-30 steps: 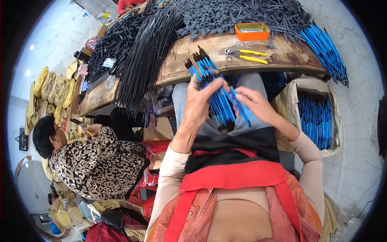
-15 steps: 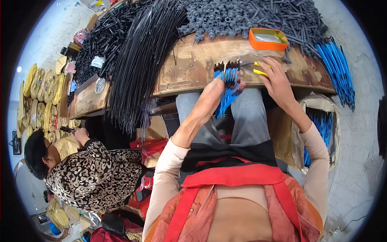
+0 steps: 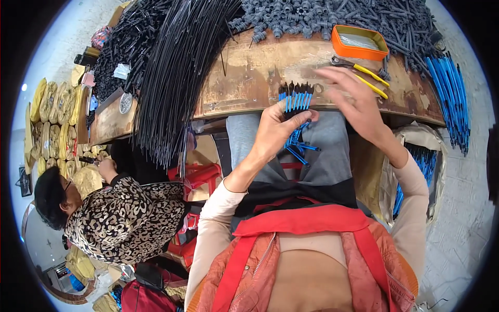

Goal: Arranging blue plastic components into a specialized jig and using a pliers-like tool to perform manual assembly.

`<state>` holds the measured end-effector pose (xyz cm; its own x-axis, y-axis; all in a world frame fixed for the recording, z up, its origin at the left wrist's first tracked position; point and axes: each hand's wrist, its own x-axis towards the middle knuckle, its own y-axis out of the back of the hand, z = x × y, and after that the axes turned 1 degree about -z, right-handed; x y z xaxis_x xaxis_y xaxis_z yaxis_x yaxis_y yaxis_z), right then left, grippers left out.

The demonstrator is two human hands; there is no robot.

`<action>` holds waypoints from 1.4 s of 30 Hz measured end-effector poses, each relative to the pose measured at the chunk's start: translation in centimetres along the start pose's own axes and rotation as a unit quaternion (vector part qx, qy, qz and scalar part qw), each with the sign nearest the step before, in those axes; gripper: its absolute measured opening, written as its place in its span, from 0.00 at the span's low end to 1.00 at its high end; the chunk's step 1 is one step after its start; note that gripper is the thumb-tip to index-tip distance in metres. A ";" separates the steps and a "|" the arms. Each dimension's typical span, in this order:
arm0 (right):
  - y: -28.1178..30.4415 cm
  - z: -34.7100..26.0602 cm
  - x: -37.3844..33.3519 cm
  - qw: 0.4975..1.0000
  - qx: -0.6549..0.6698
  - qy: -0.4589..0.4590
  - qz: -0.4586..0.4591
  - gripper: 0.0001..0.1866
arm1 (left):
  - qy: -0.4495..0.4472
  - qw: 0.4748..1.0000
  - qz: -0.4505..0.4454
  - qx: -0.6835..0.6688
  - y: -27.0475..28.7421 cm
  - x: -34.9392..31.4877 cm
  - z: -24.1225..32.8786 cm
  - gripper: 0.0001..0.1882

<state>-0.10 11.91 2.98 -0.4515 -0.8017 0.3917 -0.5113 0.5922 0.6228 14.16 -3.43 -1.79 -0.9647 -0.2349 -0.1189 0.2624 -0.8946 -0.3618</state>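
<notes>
My left hand is closed around a bunch of thin blue sticks with black tips, held over my lap at the table's front edge. Their black ends point away from me, and the blue lower ends fan out below the fist. My right hand hovers to the right of the bunch, fingers stretched and apart, holding nothing. Just beyond it, a pair of pliers with yellow handles lies on the wooden table. An orange tin with thin clear or silvery pieces inside stands behind the pliers.
Long black rods hang over the table edge at left. Grey plastic fittings are heaped at the back. More blue sticks lie at right, others fill a lined box. A person in a patterned jacket works at left.
My right hand has let go of the pliers, which now lie on the table, and its fingers have opened. The left hand still grips the bunch, with its black tips more upright.
</notes>
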 end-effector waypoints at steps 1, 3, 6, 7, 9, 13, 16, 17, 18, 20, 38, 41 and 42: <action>-0.5 -0.9 0.5 0.997 0.073 0.011 -0.008 0.18 | -0.005 1.000 0.002 -0.004 -0.1 -0.2 -0.2 0.12; -1.2 -1.6 1.2 0.994 0.098 0.029 -0.025 0.17 | -0.010 1.000 0.003 0.000 -0.4 -0.7 -0.4 0.11; -2.1 -1.5 0.5 0.986 0.154 0.030 -0.059 0.16 | -0.007 1.000 0.007 0.000 -0.5 -1.6 -1.1 0.10; -2.1 -1.4 0.2 0.980 0.183 0.011 -0.075 0.15 | 0.001 1.000 0.008 -0.004 -0.5 -1.7 -1.4 0.10; -1.4 -1.5 -0.2 0.984 0.149 0.024 -0.090 0.16 | 0.023 0.999 -0.014 0.022 -0.2 -2.2 -1.5 0.11; 0.6 0.3 0.3 0.998 0.046 -0.013 -0.044 0.15 | -0.022 0.999 -0.009 0.022 0.7 -2.0 -1.4 0.15; 5.5 6.8 2.5 0.967 -0.237 0.085 0.031 0.09 | -0.109 0.987 -0.022 0.117 0.8 -0.6 -2.2 0.13; 6.9 8.3 3.7 0.949 -0.305 0.064 0.055 0.08 | -0.096 0.991 -0.021 0.093 0.6 -0.6 -2.1 0.14; 8.4 9.9 4.7 0.945 -0.315 0.062 0.057 0.08 | -0.083 0.994 -0.024 0.067 0.2 -0.5 -2.0 0.14; 10.1 13.0 6.6 0.940 -0.325 -0.088 -0.049 0.09 | -0.055 0.997 -0.027 0.043 -0.5 -0.4 -1.6 0.14; 4.4 2.4 0.3 0.997 -0.046 0.009 0.062 0.11 | 0.097 0.995 0.030 -0.015 -1.1 -5.9 -4.0 0.14; -0.7 -2.8 -5.1 0.995 -0.032 -0.002 -0.090 0.16 | 0.098 0.994 0.027 -0.031 -0.3 -7.9 -5.4 0.13; -1.7 -4.0 -6.2 0.996 -0.028 -0.013 -0.079 0.17 | 0.101 0.994 0.025 -0.028 -0.4 -8.4 -5.4 0.14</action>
<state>6.49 15.55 2.21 -0.3875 -0.8820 0.2680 -0.5358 0.4521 0.7131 22.28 0.94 -5.67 -0.9278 -0.1927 -0.3193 0.3164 -0.8599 -0.4005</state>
